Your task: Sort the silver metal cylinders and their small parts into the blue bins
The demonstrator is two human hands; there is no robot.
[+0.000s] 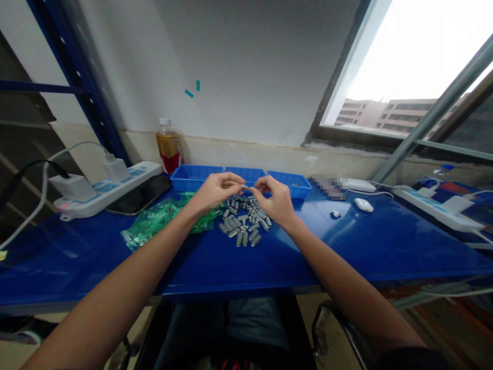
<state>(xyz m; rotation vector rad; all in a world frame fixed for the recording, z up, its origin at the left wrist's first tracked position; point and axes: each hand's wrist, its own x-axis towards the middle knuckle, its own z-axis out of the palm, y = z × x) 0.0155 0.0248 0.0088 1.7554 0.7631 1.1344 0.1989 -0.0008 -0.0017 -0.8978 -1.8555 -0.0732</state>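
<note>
My left hand (220,190) and my right hand (274,198) meet over the table, fingertips pinched close together. Between them is a small metallic piece (246,187), too small to make out fully; both hands seem to grip it. Below lies a loose pile of small grey metal cylinders (244,221), spread on the blue tabletop. Green plastic bags (157,221) lie crumpled to the left, partly under my left forearm. Just behind my hands stands a row of blue plastic bins (198,177); the right one has a few small bits inside.
At the left are a white power strip (140,169) with chargers, a dark phone (140,195) and a drink bottle (168,146). To the right lie a white earbud case (363,205), a small white object (335,214) and another power strip (439,208) with cables.
</note>
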